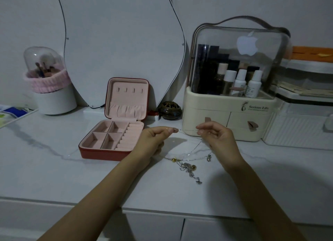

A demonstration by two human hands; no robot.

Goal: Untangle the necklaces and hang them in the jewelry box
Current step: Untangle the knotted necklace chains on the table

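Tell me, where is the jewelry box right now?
The jewelry box sits open on the counter, left of centre in the head view, in front of the mirror and just left of the left hand.

white marble counter [54, 168] w/ open jewelry box [111, 141], tangled necklaces [187, 167], cosmetics organizer [228, 125], brush holder [54, 100].

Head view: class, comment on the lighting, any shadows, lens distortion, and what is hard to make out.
Head view: dim, bluish light; a soft shadow falls on the countertop by the right forearm; wide-angle bending curves the counter's front edge; the thin chain stretched between the left hand and right hand barely shows, while the tangled necklaces glint faintly.
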